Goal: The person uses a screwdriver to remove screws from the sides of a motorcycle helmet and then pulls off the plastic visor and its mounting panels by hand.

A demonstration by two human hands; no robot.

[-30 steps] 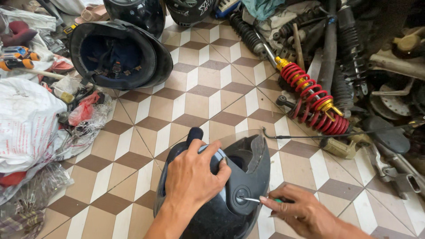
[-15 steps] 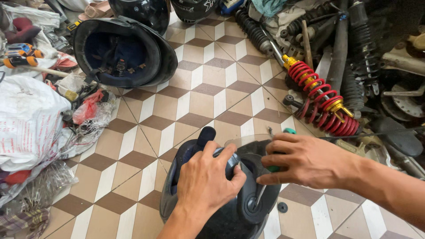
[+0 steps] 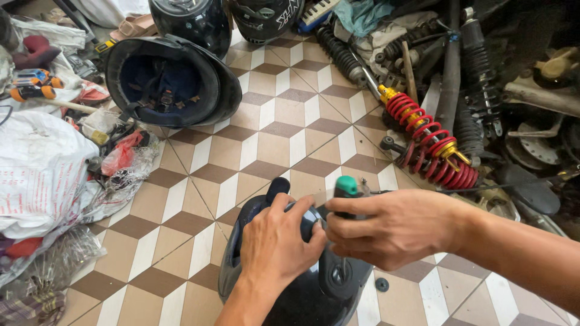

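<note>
A glossy black helmet (image 3: pixel 290 290) sits on the tiled floor (image 3: pixel 272 145) at six o'clock, right below the person. The left hand (image 3: pixel 281 247) lies spread over its crown, fingers curled and pressing down on the shell, grasping it to keep it steady. The right hand (image 3: pixel 393 226) is clenched around a screwdriver (image 3: pixel 345 199) with a green-capped black handle. The tool stands nearly upright, its thin shaft running down to a round fitting (image 3: pixel 339 274) on the helmet's side. A small dark disc (image 3: pixel 381 284) lies on the tiles just beside the helmet, toward four o'clock.

At eleven o'clock, well apart, a second helmet (image 3: pixel 175 81) lies tipped over with its padded inside showing. Two more dark helmets (image 3: pixel 229 21) stand behind it at twelve. At two o'clock a shock absorber with a red coil spring (image 3: pixel 432 142) rests among black tubes and metal parts. At nine o'clock white plastic bags (image 3: pixel 42 169) are heaped up with bits of litter.
</note>
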